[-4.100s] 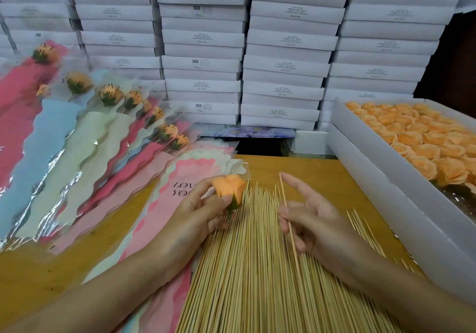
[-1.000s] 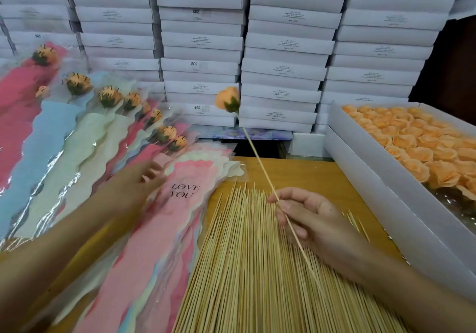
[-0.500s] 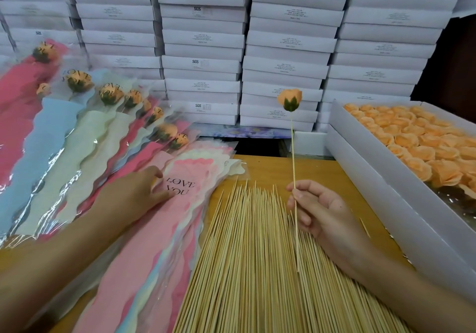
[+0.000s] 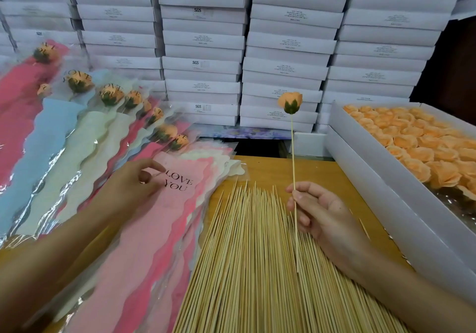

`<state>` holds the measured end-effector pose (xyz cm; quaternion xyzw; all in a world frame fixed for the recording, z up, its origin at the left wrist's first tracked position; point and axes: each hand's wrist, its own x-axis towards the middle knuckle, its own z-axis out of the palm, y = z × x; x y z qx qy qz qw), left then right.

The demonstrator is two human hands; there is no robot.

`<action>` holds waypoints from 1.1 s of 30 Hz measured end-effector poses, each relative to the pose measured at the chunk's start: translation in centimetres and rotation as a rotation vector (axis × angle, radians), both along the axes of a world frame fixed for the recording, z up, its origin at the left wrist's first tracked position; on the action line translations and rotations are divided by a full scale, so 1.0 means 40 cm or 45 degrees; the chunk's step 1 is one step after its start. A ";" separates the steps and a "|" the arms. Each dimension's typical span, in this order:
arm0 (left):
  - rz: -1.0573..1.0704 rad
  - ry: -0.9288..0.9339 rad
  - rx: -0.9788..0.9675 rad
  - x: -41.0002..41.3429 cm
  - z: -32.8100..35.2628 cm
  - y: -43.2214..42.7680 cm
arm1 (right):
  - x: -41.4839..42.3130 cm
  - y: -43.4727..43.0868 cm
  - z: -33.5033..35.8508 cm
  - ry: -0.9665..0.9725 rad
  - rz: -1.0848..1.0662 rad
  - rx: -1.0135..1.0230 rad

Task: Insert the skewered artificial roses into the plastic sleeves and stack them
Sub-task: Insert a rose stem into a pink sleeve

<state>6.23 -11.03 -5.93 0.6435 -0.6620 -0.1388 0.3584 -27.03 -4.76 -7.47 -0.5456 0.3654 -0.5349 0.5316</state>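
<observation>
**Orange rose held upright over the skewers**

Head view. One skewered rose [image 4: 290, 103] is in hand. Its long axis runs almost straight up the picture. The orange flower with its green base is at the top, in front of the stacked white boxes [image 4: 283, 49]. The bare end points down over the pile of skewers [image 4: 244, 255].

The right grip [image 4: 322, 214] has hold of the stick a little below its middle, pinched between thumb and forefinger. The other fingers are curled in behind and the palm is turned to the left. The forearm comes in from the lower right corner, above the skewers. These lie side by side on the wooden table [image 4: 265, 170], their points away from the person, too many to count.

The left grip [image 4: 131, 185] rests on the top pink sleeve [image 4: 164, 216], the one printed LOVE YOU. This sleeve lies on a fanned pile of empty sleeves just left of the skewers. The forefinger is stretched out to the sleeve's upper edge and the other fingers are loosely bent. Nothing shows closed inside them.

Further left, about nine sleeved roses [image 4: 77, 81] lie overlapping in a slanted row. Their flower ends point up and away toward the boxes. Their sleeves are pink, blue and cream.

On the right stands one open white box [image 4: 360, 167] packed with loose orange rose heads [image 4: 417, 139], well apart from the held rose.
</observation>
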 end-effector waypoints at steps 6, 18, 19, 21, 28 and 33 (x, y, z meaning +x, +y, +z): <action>-0.008 -0.082 0.041 -0.001 0.012 0.001 | 0.000 -0.001 -0.001 0.029 -0.019 0.020; -0.293 0.795 0.243 -0.041 0.068 0.044 | 0.001 -0.004 -0.006 -0.001 -0.067 -0.016; -0.325 0.869 0.275 -0.049 0.078 0.052 | 0.000 -0.005 -0.006 -0.003 -0.079 -0.017; -0.397 0.971 0.309 -0.073 0.100 0.070 | 0.001 -0.006 -0.004 -0.013 -0.108 -0.021; -0.629 1.082 0.507 -0.182 0.128 0.149 | -0.005 -0.008 -0.003 -0.059 -0.262 -0.024; -0.760 0.864 0.581 -0.227 0.061 0.170 | -0.010 -0.018 -0.011 -0.054 -0.301 -0.040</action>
